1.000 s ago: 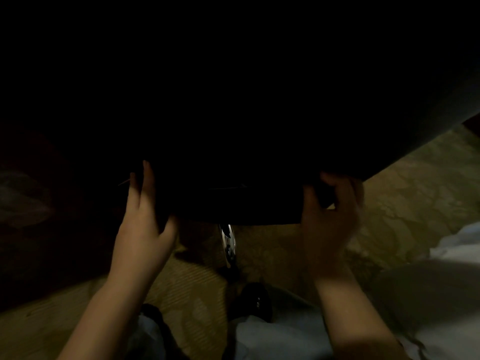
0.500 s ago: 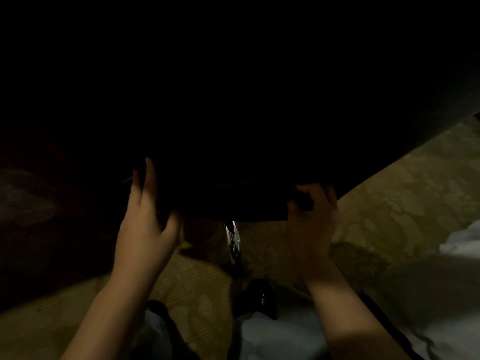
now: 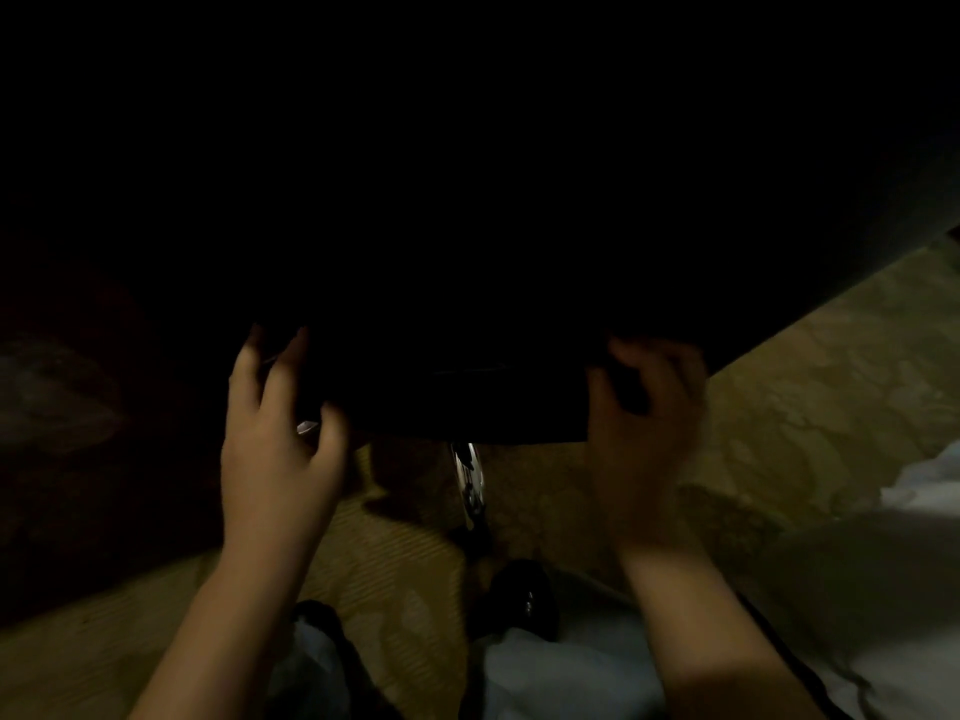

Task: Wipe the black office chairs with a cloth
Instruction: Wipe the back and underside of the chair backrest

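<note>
From my seat, my left hand [image 3: 278, 444] is on the left end of the black chair [image 3: 467, 402]. Its fingers lie up the dark surface and the thumb hooks under the lower edge, so it pinches that edge. A small pale scrap [image 3: 307, 426] shows just beside the thumb; I cannot tell what it is. The chair's lower edge runs crosswise from one hand to the other, and that is its long axis here. The rest of the chair rises up and away from both hands and is too dark to read. Below the edge, between the hands, a chrome leg [image 3: 467, 475] points down toward the carpeted floor [image 3: 805, 407]. My right hand [image 3: 644, 423] is blurred. Its fingers curl over the right end of the same edge, gripping it, and I cannot tell whether the cloth is bunched under them. Neither hand is nearer, since both touch the chair. I judge the next wipe should travel along that edge.
</note>
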`<state>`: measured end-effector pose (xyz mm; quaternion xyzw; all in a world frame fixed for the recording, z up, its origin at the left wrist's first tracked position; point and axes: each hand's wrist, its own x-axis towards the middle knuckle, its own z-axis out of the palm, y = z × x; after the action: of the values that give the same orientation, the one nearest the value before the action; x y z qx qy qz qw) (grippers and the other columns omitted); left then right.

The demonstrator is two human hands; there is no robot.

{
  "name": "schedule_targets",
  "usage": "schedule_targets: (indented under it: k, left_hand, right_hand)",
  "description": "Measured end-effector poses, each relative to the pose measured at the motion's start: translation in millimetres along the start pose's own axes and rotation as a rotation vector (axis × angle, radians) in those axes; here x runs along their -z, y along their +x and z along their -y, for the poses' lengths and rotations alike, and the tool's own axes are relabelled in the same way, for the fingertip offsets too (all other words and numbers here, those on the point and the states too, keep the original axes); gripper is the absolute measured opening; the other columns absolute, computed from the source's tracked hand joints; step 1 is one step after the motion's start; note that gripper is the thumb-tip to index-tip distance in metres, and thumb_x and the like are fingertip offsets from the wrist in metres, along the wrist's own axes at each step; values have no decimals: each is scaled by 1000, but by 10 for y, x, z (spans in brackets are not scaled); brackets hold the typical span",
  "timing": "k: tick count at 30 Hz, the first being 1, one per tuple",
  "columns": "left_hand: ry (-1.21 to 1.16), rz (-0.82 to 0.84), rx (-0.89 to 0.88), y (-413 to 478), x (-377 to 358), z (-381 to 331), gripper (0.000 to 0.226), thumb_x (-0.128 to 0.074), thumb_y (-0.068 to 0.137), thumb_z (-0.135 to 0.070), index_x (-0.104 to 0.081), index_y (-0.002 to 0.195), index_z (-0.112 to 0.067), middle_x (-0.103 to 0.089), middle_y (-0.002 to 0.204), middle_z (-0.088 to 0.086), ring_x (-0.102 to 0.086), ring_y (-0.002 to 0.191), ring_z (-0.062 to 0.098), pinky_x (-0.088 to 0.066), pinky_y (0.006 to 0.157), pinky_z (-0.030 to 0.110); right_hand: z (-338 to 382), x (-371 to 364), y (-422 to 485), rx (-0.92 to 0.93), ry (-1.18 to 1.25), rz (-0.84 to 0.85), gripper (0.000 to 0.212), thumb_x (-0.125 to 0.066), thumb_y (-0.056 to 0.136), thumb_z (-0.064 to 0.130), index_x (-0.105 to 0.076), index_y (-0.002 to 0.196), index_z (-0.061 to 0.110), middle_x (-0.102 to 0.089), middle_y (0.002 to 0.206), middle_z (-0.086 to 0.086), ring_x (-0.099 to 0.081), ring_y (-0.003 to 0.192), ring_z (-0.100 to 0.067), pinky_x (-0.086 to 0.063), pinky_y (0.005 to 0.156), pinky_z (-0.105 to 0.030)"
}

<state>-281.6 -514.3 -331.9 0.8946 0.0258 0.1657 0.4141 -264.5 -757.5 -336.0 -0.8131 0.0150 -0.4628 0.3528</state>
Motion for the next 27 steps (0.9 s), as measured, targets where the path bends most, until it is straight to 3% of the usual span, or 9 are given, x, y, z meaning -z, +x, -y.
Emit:
schedule_targets:
  k: [2, 4, 10, 15, 18, 22, 25, 27]
  left_hand:
    - [-7, -17, 20, 16, 1, 14, 57, -59, 91, -10, -40, 144, -15, -23, 157, 2, -27, 126, 0, -33, 82, 2]
    - [-7, -24, 31, 35, 7, 34, 55, -59, 91, -8, -41, 143, -11, -25, 155, 6, -24, 125, -2, -27, 84, -6]
    - [4, -36, 67, 66, 29, 89, 56, -59, 92, -10, -38, 144, -11, -27, 155, 7, -21, 129, -2, -17, 93, -3]
    - [12, -33, 66, 62, 23, 84, 56, -59, 92, -10, -39, 144, -10, -28, 154, 8, -18, 128, -5, -14, 92, -5]
    - [-1, -21, 62, 51, 28, 80, 55, -59, 92, -9, -39, 143, -9, -28, 154, 8, -17, 124, -10, -13, 88, -11]
    - [-4, 4, 47, 25, 23, 61, 56, -59, 92, -9, -38, 143, -8, -26, 155, 9, -14, 119, -17, -15, 84, -14]
    - [13, -6, 42, 39, 21, 88, 57, -60, 91, -12, -38, 144, -11, -28, 154, 7, -19, 125, -9, -17, 87, -11]
    - [13, -9, 57, 45, 29, 100, 58, -59, 92, -13, -36, 145, -12, -27, 155, 7, -19, 129, -4, -15, 91, -7]
  right_hand:
    - [-111, -95, -188, -106, -20, 95, 11, -72, 73, 1, -72, 84, 3, -56, 99, -1, -56, 92, -6, -37, 80, 0]
    - [-147, -159, -270, -161, -35, 136, 11, -71, 70, -2, -72, 81, 2, -61, 95, -7, -61, 87, -15, -39, 76, -1]
    - [-121, -145, -251, -137, -72, 150, 9, -68, 76, 5, -71, 83, 2, -62, 96, -17, -63, 87, -26, -38, 76, -2]
    - [9, -40, -76, -69, -76, 111, 13, -70, 76, 2, -72, 88, 3, -63, 97, -17, -58, 93, -15, -35, 81, 0]
    - [186, 96, 193, 88, -35, -54, 20, -71, 76, -1, -68, 94, 8, -57, 100, -9, -51, 100, -5, -35, 88, -4]
    - [378, 195, 399, 124, 49, -229, 21, -72, 79, -2, -68, 97, 9, -54, 103, -6, -55, 101, -10, -43, 87, -17]
    - [372, 136, 324, 183, 17, -131, 23, -73, 79, -5, -71, 98, 8, -55, 102, -7, -54, 100, -4, -39, 90, -11]
    - [248, 28, 167, 120, -20, -41, 19, -74, 77, -5, -73, 95, 2, -60, 99, -12, -55, 97, -10, -38, 88, -6]
